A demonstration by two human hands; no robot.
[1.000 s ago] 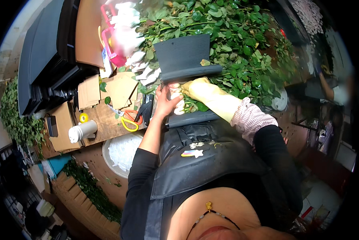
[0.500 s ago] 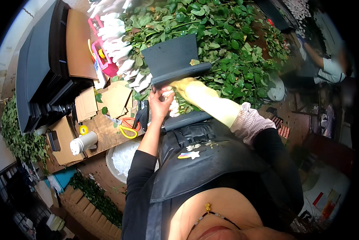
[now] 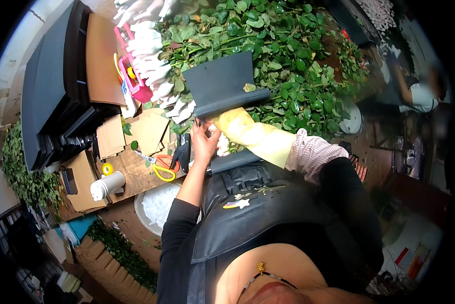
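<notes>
A black ribbed sheet (image 3: 220, 78) lies in front of me, its near edge folded into a roll and a dry leaf on it. Pale rose heads (image 3: 223, 144) show beneath the roll, between the sheet and a second dark rolled edge (image 3: 235, 161) close to my apron. My bare left hand (image 3: 204, 143) is curled at the left end of the roll, fingertips closed on the sheet's corner and thumb beside the roses. My right hand (image 3: 232, 122), in a yellow glove, presses in under the roll from the right; its fingers are mostly hidden.
Leafy rose stems (image 3: 298, 76) cover the table beyond, with white-wrapped bundles (image 3: 154, 66) to their left. Scissors (image 3: 162, 167), cardboard pieces (image 3: 151, 126), a white cup (image 3: 107, 185), a pink holder (image 3: 136, 86) and stacked black sheets (image 3: 50, 91) lie left. Another person (image 3: 420, 93) works far right.
My right forearm has swung slightly to the left, and the gloved hand sits closer under the roll. My left hand stays at the sheet's left corner. The whole view has shifted a little.
</notes>
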